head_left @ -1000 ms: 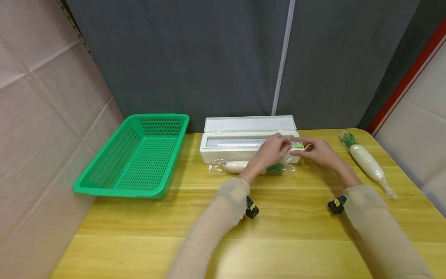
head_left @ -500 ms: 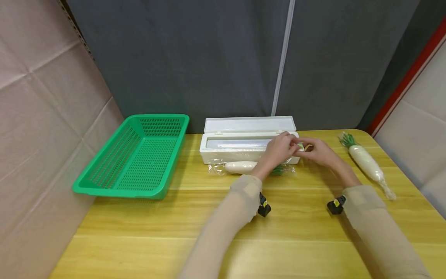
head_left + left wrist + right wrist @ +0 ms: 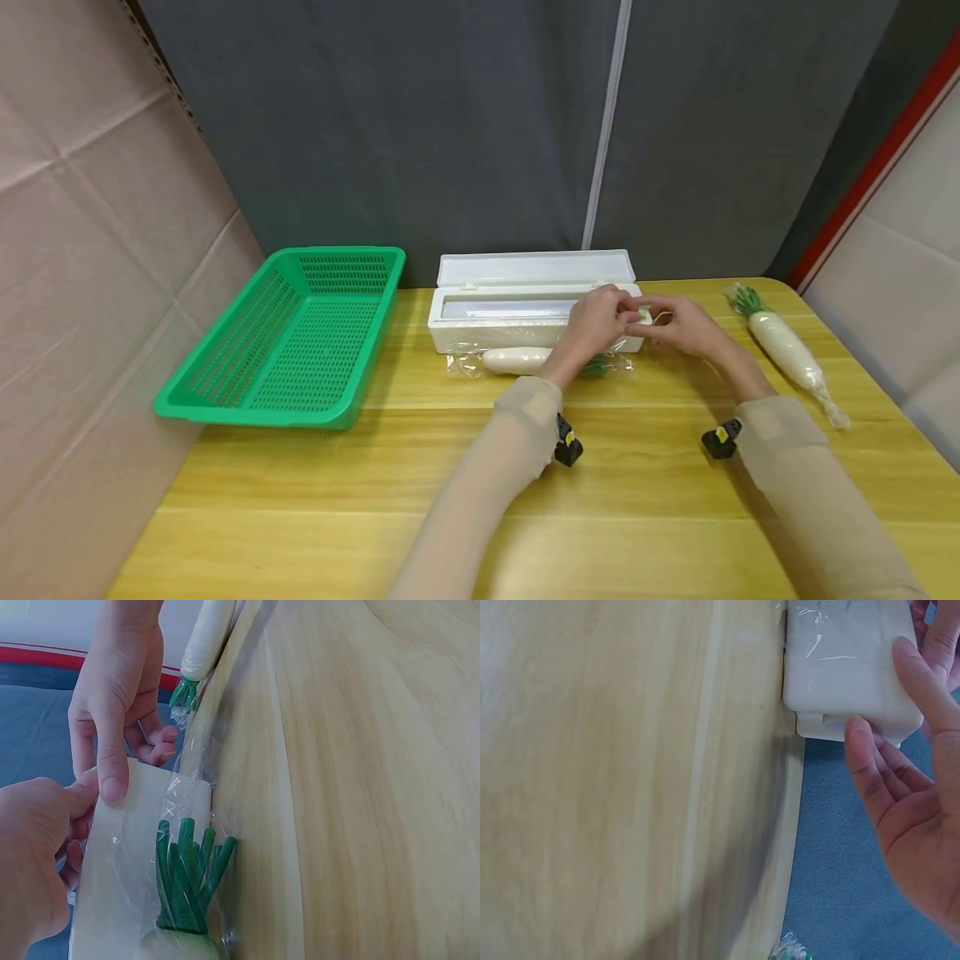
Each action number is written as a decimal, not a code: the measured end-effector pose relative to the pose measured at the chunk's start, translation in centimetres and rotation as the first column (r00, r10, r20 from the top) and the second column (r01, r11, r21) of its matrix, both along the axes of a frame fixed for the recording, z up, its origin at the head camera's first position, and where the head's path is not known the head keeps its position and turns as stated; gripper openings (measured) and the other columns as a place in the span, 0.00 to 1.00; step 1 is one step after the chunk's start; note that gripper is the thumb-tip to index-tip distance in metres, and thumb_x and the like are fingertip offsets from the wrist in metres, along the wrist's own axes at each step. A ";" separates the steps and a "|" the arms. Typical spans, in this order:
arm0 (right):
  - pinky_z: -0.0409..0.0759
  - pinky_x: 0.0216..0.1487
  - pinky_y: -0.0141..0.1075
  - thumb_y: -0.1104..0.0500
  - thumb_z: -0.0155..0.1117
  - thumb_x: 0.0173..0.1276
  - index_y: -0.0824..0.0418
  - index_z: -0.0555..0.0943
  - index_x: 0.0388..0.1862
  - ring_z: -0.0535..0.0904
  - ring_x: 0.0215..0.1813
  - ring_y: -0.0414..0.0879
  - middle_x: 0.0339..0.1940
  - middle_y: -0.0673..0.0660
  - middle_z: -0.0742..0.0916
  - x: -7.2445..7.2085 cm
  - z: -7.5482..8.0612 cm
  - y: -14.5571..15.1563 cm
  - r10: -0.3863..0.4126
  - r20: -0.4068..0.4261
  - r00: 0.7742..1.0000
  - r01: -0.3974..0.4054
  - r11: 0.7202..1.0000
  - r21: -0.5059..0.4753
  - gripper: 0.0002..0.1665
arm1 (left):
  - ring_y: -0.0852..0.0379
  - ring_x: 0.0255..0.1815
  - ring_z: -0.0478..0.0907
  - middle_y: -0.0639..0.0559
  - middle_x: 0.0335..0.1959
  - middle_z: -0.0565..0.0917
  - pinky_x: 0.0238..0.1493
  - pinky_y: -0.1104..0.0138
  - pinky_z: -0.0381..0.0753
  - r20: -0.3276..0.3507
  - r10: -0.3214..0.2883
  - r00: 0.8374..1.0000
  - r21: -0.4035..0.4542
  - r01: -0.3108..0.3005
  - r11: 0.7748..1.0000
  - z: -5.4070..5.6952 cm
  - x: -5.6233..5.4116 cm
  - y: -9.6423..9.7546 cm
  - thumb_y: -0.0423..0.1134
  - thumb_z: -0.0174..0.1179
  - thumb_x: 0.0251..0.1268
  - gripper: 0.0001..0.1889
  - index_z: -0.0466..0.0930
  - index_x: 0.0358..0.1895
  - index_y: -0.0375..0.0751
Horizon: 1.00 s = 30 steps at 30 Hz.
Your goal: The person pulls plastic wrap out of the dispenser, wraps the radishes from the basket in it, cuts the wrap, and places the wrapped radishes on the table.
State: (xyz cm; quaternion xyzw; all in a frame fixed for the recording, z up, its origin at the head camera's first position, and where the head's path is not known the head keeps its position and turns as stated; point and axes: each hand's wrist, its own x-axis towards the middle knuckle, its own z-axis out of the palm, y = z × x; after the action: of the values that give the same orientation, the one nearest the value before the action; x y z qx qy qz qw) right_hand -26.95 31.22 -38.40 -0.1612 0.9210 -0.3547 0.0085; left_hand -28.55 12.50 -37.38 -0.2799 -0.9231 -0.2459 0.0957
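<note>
A white plastic wrap dispenser (image 3: 510, 335) stands at the table's back edge, its lid (image 3: 536, 267) raised behind it. My left hand (image 3: 592, 323) reaches over its right part, the fingertips pinching at the small green slide cutter (image 3: 645, 316), mostly hidden by the fingers. My right hand (image 3: 686, 327) grips the dispenser's right end, with the thumb on the front face and fingers against the end in the right wrist view. Directly in front of the dispenser lies a film-wrapped white radish (image 3: 517, 360); its green stems (image 3: 187, 877) show through clear film in the left wrist view.
At the left stands a green perforated basket (image 3: 352, 408). Another wrapped white radish (image 3: 787, 346) lies at the right side of the wooden table (image 3: 637, 533). A dark grey curtain (image 3: 390, 125) hangs right behind the table.
Over the first half second my left hand moved right along the dispenser, up to the green slide cutter, and has stayed there since. My right hand keeps its place at the right end.
</note>
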 end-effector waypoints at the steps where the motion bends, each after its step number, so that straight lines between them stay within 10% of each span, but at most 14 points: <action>1: 0.72 0.26 0.35 0.47 0.73 0.67 0.63 0.77 0.67 0.78 0.26 0.52 0.27 0.58 0.77 0.0 0.0 0.0 -0.001 0.003 1.000 0.001 1.000 0.004 0.35 | 0.66 0.33 0.75 0.61 0.34 0.79 0.33 0.75 0.73 0.001 -0.001 1.000 0.004 0.001 1.000 0.0 0.0 0.0 0.45 0.66 0.70 0.06 0.90 0.42 0.50; 30: 0.69 0.27 0.33 0.48 0.73 0.67 0.63 0.78 0.68 0.80 0.27 0.51 0.25 0.57 0.77 0.1 0.3 -0.1 0.006 -0.014 1.000 -0.006 1.000 0.016 0.35 | 0.63 0.35 0.78 0.57 0.33 0.82 0.38 0.75 0.77 -0.084 -0.072 0.994 -0.010 0.071 0.997 0.1 -0.2 -0.9 0.42 0.66 0.70 0.06 0.91 0.38 0.47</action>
State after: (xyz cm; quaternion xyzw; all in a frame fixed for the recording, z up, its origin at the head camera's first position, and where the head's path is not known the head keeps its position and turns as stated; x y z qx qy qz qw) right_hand -26.86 31.16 -38.13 -0.1663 0.9234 -0.3460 0.0043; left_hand -28.75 11.61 -37.29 -0.3232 -0.9084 -0.2340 0.1246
